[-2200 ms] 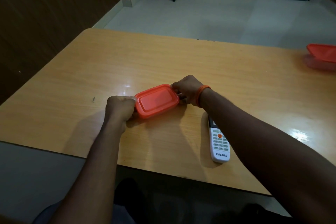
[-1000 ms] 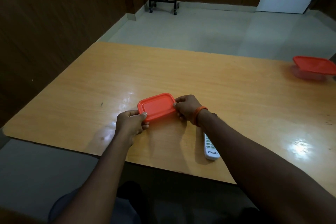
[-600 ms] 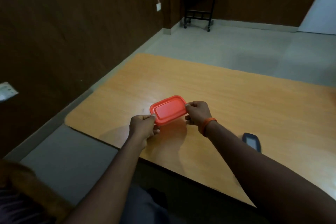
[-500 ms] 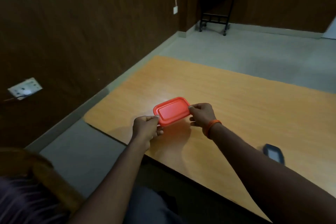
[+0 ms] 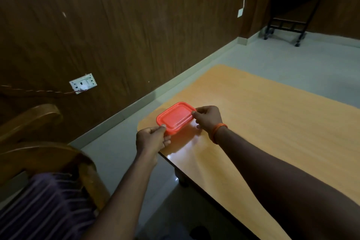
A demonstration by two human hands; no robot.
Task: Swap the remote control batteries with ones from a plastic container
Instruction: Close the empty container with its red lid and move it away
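A small plastic container with an orange lid (image 5: pixel 175 116) is held just above the near left corner of the wooden table (image 5: pixel 263 122). My left hand (image 5: pixel 151 138) pinches its near left end. My right hand (image 5: pixel 208 118), with an orange band on the wrist, grips its far right end. The lid is on, so the inside is hidden. The remote control is out of view.
A wooden chair (image 5: pixel 39 142) with a striped cushion (image 5: pixel 44 208) stands at the left. A dark panelled wall with a socket plate (image 5: pixel 83 83) runs behind it. A black wheeled stand (image 5: pixel 292 9) is in the far corner. Grey floor lies between chair and table.
The view has swung to the left, so the remote and the second orange-lidded container have left the frame. Both hands have kept hold of the container and carried it towards the table's left corner.
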